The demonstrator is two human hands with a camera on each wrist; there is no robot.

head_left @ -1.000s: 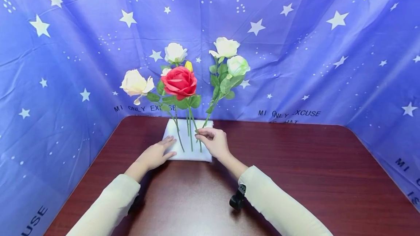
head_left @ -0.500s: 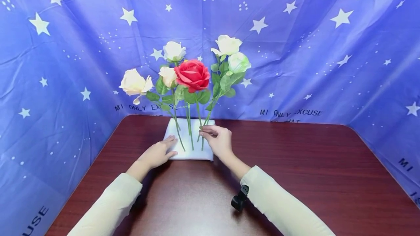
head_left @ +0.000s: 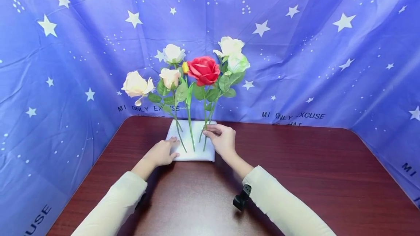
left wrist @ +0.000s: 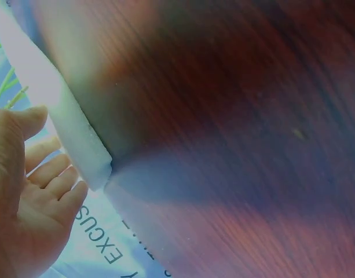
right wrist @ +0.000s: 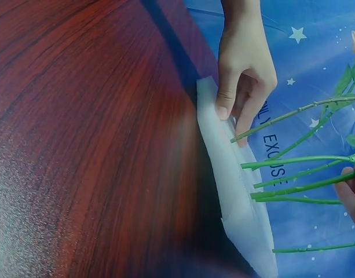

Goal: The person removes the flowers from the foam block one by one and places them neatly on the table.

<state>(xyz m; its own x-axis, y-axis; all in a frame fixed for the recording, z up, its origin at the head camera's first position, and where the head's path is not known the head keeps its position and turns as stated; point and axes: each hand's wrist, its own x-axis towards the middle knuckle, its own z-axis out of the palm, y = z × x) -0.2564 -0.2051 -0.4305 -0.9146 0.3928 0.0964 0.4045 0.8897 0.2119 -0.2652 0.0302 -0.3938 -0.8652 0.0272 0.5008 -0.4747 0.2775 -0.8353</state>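
A red rose leans over the white foam slab in the head view. My right hand pinches its green stem between thumb and fingers; in the right wrist view those fingertips show at the right edge. The stem's lower end meets the slab. My left hand rests on the slab's left side with fingers extended. In the left wrist view that hand lies along the slab's side, thumb apart. Around the red rose stand a yellow tulip, a peach rose and a white rose.
A cream rose leans out to the left. At the right, a white rose and a greenish-white rose stand close behind the right hand. The slab lies near the back of the dark wooden table, before a blue star-printed cloth.
The red rose has swung right with my right hand, which pinches its stem. The peach rose and yellow tulip now show fully beside it. My left hand keeps its place on the slab.
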